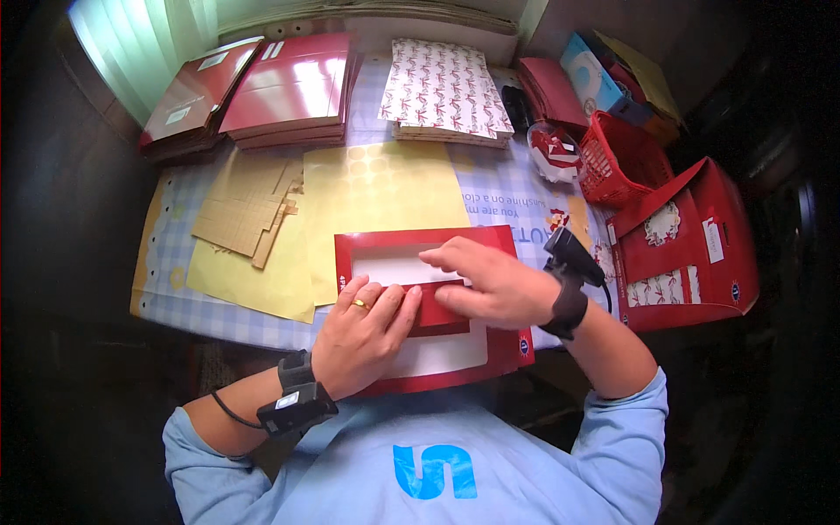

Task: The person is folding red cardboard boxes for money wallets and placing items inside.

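A red cardboard piece with two pale window areas lies flat in front of me at the table's near edge. A darker red band crosses its middle, between the pale areas. My left hand, with a gold ring, rests its outstretched fingers on the band's left end. Over the right side of the piece is my right hand, its fingers spread and its thumb at the band. Neither hand is closed around anything. Part of the cardboard is hidden beneath my hands.
At the back stand stacks of red cardboard and patterned sheets. Yellow paper and tan card strips lie left of centre. To the right are a clear tub, a red basket and a red box.
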